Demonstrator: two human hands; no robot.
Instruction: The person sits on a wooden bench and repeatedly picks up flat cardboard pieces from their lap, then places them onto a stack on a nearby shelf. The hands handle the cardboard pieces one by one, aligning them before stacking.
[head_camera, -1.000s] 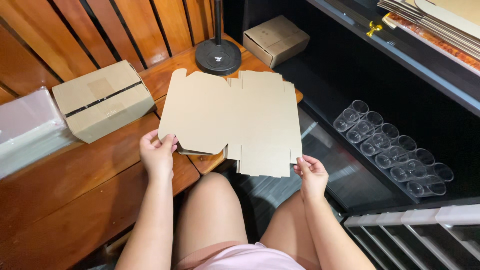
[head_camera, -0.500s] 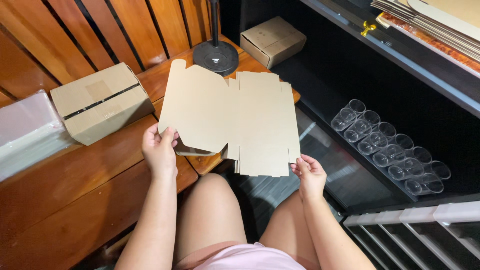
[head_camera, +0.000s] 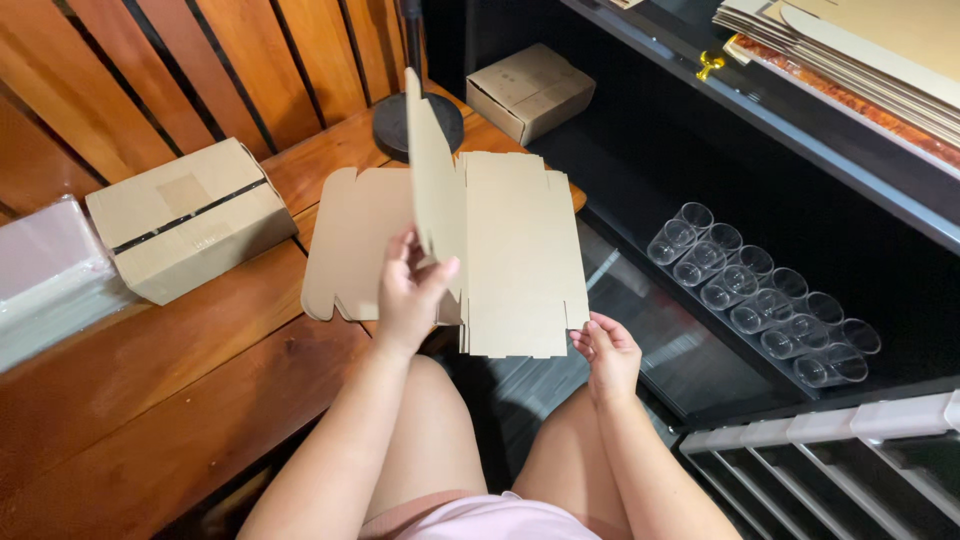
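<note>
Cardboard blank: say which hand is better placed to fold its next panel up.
Probably the left hand: it grips the cardboard blank at the crease, where one panel stands upright. The right hand only pinches the near right corner, steadying the sheet.

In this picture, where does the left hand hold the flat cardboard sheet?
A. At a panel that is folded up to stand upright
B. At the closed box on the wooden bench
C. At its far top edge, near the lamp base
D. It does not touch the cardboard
A: the left hand grips a panel that stands upright from the flat cardboard sheet, while the right hand holds the sheet's near right corner.
</note>
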